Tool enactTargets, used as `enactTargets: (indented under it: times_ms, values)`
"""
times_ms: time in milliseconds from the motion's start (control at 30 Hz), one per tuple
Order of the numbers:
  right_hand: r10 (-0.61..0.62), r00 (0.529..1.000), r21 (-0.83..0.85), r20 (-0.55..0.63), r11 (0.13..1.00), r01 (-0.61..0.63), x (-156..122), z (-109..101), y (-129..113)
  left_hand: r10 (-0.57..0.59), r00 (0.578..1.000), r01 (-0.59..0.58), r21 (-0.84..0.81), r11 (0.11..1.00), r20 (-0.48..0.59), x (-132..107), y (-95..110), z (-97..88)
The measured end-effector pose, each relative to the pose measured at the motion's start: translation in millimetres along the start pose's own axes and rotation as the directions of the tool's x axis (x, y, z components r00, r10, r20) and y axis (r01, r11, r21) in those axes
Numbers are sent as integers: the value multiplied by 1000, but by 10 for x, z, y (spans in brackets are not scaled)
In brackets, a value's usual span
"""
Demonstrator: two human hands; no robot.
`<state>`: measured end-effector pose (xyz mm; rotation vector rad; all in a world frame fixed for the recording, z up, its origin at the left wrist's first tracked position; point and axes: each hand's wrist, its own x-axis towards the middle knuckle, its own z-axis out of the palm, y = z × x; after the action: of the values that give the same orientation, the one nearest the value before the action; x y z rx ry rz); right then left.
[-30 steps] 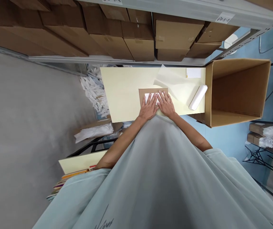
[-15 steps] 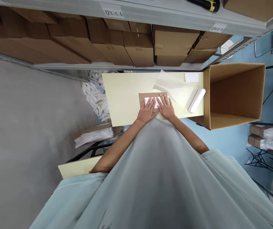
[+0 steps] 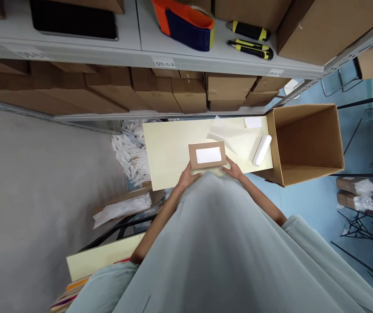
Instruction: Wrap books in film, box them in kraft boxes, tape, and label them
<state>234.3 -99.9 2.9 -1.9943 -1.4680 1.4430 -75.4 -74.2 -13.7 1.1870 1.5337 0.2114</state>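
Note:
A small brown cardboard box (image 3: pixel 193 152) lies in front of me with a white label (image 3: pixel 208 155) on its top face. My left hand (image 3: pixel 186 176) grips its near left corner, thumb along the near edge. At the near right corner, my right hand (image 3: pixel 232 168) holds the other end, fingers on the side and thumb toward the front. Beneath is a pale yellow tabletop (image 3: pixel 170 148). To the right on it lie a white roll (image 3: pixel 262 150), a thin translucent sheet (image 3: pixel 227 131) and a small stack of white labels (image 3: pixel 253 122).
A large open carton (image 3: pixel 307 143) stands at the table's right end. The shelf above holds a phone (image 3: pixel 74 19), an orange and blue tape dispenser (image 3: pixel 186 24) and two utility knives (image 3: pixel 251 41). Boxes (image 3: pixel 154 95) fill the lower shelf. White scraps (image 3: pixel 132 152) lie left.
My hands have moved off the label on top and now hold the box by its two sides. My view has tilted up, bringing more of the upper shelf into sight.

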Motion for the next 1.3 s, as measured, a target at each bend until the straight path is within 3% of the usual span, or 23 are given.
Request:
enactTargets:
  times_ms: [100,200,300,400,533,600,800,967,1133,1300]
  values:
    - [-63,997,27,-54,998,64,-16,-86,-184,4,999,-2,67,998,-32,-72,228,-58]
    - [-67,986,35,-155,997,73,-96,-246,-409,58,995,-46,139,989,-81,-225,394,-231]
    - [-32,970,-61,-239,998,18,-207,-339,-606,117,984,-91,181,979,-135,-355,513,-379]
    - [56,968,-199,-243,974,-106,-302,-267,-711,102,988,-68,262,963,-116,-375,582,-424]
    - [215,950,-300,-227,912,-278,-389,-16,-713,-10,999,-5,349,937,40,-288,547,-388]
    - [247,937,-300,-247,900,-316,-418,88,-697,6,997,-33,355,934,76,-252,491,-375]
    - [277,927,-277,-252,898,-343,-413,178,-652,75,993,-106,446,889,86,-179,387,-412]
    - [259,948,-185,-182,938,-292,-334,120,-548,-1,1000,-3,455,890,9,-167,452,-368]
    - [116,993,-104,-9,988,-117,-383,-161,-411,-61,969,168,459,872,-238,-448,700,-186]
    - [-120,991,-16,53,993,121,-703,-880,-191,-36,908,257,487,835,-418,-948,1299,225]
